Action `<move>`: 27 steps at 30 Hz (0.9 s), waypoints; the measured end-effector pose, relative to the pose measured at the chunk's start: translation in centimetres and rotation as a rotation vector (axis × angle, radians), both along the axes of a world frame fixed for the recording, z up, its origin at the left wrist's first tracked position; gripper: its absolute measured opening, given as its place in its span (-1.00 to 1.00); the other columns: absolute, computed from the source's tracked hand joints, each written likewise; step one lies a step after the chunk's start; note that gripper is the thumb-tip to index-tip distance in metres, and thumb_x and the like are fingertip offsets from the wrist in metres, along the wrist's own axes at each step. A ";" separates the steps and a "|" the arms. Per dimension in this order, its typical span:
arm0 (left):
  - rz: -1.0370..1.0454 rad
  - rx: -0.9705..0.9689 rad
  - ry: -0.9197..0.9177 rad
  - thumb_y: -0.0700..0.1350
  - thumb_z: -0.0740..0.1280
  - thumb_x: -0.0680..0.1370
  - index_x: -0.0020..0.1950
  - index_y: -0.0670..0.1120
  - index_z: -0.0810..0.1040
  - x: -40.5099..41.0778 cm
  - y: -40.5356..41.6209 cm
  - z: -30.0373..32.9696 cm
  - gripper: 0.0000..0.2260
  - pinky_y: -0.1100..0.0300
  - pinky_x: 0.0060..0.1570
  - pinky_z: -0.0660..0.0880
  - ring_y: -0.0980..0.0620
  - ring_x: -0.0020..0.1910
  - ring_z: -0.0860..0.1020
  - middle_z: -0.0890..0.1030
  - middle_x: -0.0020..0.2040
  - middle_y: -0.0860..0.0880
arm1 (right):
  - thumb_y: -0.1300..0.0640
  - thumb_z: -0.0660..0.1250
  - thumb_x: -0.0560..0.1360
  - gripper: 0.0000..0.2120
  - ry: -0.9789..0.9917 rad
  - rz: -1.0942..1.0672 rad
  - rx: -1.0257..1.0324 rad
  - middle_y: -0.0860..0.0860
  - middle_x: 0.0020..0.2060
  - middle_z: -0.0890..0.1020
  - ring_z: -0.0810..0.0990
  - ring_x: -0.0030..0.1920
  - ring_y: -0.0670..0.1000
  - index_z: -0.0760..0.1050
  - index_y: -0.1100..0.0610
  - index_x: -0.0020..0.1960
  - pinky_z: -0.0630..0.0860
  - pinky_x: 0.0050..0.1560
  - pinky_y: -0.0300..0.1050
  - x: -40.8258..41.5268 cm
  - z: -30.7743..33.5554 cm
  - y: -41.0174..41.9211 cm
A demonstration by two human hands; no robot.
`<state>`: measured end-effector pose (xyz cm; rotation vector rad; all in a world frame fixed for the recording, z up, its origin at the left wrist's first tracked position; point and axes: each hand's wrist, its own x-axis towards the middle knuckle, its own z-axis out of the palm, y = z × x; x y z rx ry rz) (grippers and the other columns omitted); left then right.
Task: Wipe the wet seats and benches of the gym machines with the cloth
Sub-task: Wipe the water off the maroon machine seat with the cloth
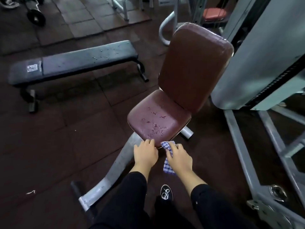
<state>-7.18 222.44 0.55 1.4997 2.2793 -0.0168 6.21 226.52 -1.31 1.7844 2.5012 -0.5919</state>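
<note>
A maroon padded seat (pixel 156 116) with water drops on it stands in front of me, its tall backrest (pixel 194 66) behind it. My left hand (pixel 145 154) rests on the seat's front edge, fingers curled over the rim. My right hand (pixel 179 156) grips a blue-and-white checked cloth (pixel 168 162) just below that front edge, and the cloth hangs down under the hand. A black flat bench (pixel 74 63) with water drops lies to the left.
The seat's grey metal frame leg (pixel 115 166) runs down to the floor on my left. A large grey machine frame (pixel 264 80) fills the right side. A weight plate (pixel 36 18) lies at the far left. My shoe (pixel 166 192) is on the dark rubber floor.
</note>
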 end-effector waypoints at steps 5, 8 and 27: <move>0.075 0.002 -0.022 -0.04 0.07 0.62 0.33 -0.01 0.38 -2.1 4.8 -4.7 -0.70 0.01 0.13 0.37 -0.02 0.24 0.45 0.48 0.27 0.03 | -0.10 0.13 0.58 -0.61 0.036 0.056 -0.004 -0.05 0.20 0.43 0.50 0.17 0.02 0.29 -0.11 0.39 0.50 -0.13 -0.08 -2.1 -5.1 5.4; 0.090 0.005 -0.042 -0.03 0.07 0.63 0.38 0.00 0.35 -3.7 6.8 -7.9 -0.67 0.01 0.17 0.36 0.00 0.29 0.41 0.44 0.33 0.05 | -0.06 0.23 0.55 -0.62 0.029 0.088 0.026 -0.03 0.17 0.48 0.54 0.10 0.05 0.38 -0.06 0.35 0.52 -0.23 -0.08 -3.2 -8.9 7.6; -0.122 0.212 0.030 0.15 -0.24 0.63 0.55 0.11 -0.05 -13.2 10.6 -23.9 -0.52 -0.12 0.49 -0.22 0.05 0.56 -0.12 -0.04 0.58 0.03 | -0.11 -0.03 0.60 -0.49 0.033 0.251 0.246 -0.06 0.51 0.15 -0.01 0.53 0.02 0.11 -0.02 0.52 -0.06 0.50 0.04 -6.5 -22.2 13.5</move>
